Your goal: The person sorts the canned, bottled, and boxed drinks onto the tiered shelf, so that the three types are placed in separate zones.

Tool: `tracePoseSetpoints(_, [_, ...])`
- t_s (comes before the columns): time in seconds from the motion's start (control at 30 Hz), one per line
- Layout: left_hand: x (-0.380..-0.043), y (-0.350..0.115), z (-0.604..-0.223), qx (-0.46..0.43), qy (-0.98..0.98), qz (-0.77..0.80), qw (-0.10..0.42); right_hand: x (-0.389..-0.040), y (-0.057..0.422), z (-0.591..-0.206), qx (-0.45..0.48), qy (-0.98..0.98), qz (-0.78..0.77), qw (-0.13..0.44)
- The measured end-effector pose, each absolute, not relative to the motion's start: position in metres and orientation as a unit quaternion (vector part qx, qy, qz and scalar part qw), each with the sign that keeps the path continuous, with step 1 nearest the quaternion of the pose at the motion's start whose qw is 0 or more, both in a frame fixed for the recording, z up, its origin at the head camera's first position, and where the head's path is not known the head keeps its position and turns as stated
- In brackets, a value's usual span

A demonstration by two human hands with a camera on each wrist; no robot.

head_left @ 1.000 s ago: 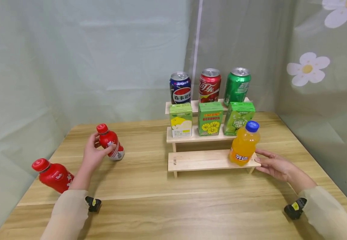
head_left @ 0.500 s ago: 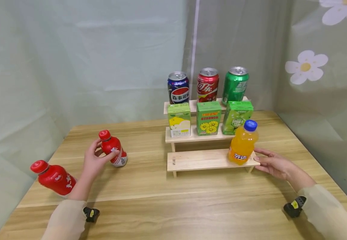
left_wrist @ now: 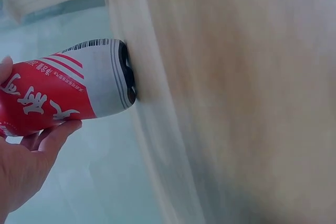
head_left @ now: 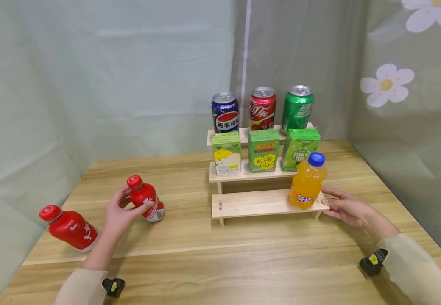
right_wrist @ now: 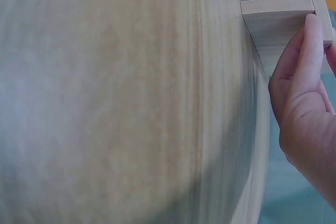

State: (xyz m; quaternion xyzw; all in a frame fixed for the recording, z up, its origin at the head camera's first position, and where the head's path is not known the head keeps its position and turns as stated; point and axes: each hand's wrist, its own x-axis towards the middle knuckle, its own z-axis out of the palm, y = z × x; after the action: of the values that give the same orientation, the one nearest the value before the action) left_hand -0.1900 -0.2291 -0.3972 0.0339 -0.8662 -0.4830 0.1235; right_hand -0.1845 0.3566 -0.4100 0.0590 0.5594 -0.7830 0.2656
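Observation:
My left hand grips a red plastic drink bottle with a white lower band, thumb on one side and fingers on the other. In the left wrist view the bottle has its base right at the wooden tabletop. At the right, my right hand pinches the end of the lowest board of a three-step wooden display rack. The right wrist view has my fingers against the rack's end. On that board stands an orange soda bottle with a blue cap.
A second red bottle stands left of my left forearm. Green juice boxes line the middle step, and a blue can, a red can and a green can the top one. Curtains hang behind the table.
My left hand has drawn the red bottle toward me and slightly right. My right hand stays at the rack's end. The head view has shifted slightly.

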Motion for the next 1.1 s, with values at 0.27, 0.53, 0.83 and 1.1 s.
tracePoseSetpoints(0.27, [-0.177,-0.215,-0.394,0.014,-0.868,-0.478,0.137,-0.184,0.357,-0.411,0.057,0.557,-0.785,0.266])
tracePoseSetpoints(0.53, [-0.169,-0.203,-0.383,-0.020,-0.863,-0.482,0.150,-0.186,0.357,-0.413,0.063,0.566,-0.779,0.262])
tracePoseSetpoints(0.83, [-0.157,-0.186,-0.364,-0.066,-0.848,-0.504,0.151,-0.187,0.355,-0.413,0.062,0.569,-0.776,0.266])
tracePoseSetpoints(1.1, [-0.156,-0.158,-0.347,-0.125,-0.819,-0.545,0.131,-0.187,0.358,-0.414,0.055,0.556,-0.785,0.267])
